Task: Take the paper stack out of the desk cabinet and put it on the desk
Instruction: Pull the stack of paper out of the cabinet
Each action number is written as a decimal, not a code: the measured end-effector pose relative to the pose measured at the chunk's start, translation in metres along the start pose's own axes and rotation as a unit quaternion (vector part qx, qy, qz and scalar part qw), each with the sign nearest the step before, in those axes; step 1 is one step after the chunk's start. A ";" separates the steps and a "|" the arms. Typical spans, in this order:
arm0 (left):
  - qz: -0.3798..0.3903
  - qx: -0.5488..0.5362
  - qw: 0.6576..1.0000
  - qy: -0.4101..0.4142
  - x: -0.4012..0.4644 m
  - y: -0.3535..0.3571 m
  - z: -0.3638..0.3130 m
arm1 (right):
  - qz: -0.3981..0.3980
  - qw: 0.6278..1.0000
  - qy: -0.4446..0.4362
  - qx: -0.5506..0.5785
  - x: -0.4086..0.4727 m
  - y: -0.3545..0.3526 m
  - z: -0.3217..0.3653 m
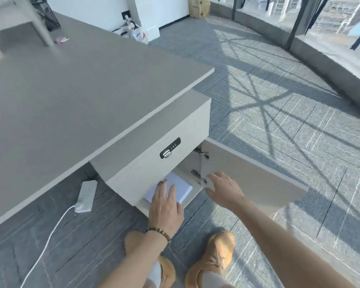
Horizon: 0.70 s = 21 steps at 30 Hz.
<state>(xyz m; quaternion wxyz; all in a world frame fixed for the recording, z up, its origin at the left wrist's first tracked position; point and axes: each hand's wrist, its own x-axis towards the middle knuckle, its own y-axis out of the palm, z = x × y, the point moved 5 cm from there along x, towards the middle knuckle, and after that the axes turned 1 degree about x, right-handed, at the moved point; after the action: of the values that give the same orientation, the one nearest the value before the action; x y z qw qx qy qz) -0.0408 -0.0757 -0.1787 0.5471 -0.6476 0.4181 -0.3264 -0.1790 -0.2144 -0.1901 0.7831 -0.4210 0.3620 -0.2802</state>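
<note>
left hand [166,206] flat, fingers spread on paper stack [175,189] inside open desk cabinet [154,163] lower centre, right hand [224,190] open, empty, beside cabinet door [254,179], grey desk [71,96] upper left

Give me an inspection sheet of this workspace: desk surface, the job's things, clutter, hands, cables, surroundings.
Surface: grey desk mostly bare; a small pinkish item far back.
Job's things: paper stack lying flat inside the cabinet; cabinet door swung open.
Clutter: bag by the far wall; boxes near the window.
Hands: left hand fingers spread on top of the stack, not gripping; right hand open, empty, beside the door hinge.
Cables: power strip on the floor, white cable trailing toward the viewer.
Surroundings: carpet tiles, curved glass wall.
</note>
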 end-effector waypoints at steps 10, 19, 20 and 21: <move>0.062 -0.085 0.981 -0.161 0.065 0.174 0.059 | 0.102 0.994 -0.016 -0.021 0.122 0.125 -0.020; 0.109 -0.161 0.936 -0.293 0.077 0.274 0.087 | 0.152 0.988 -0.009 -0.019 0.182 0.212 -0.057; 0.110 -0.163 0.935 -0.295 0.077 0.280 0.088 | 0.156 0.988 -0.007 -0.018 0.187 0.219 -0.062; 0.112 -0.165 0.932 -0.301 0.076 0.286 0.090 | 0.160 0.987 -0.003 -0.014 0.191 0.226 -0.065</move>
<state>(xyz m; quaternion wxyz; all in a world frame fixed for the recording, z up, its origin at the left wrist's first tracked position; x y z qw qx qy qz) 0.0189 -0.1194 -0.4786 0.5657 -0.7458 0.3512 0.0209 -0.0904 -0.2755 -0.4732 0.8126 -0.3699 0.4263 -0.1452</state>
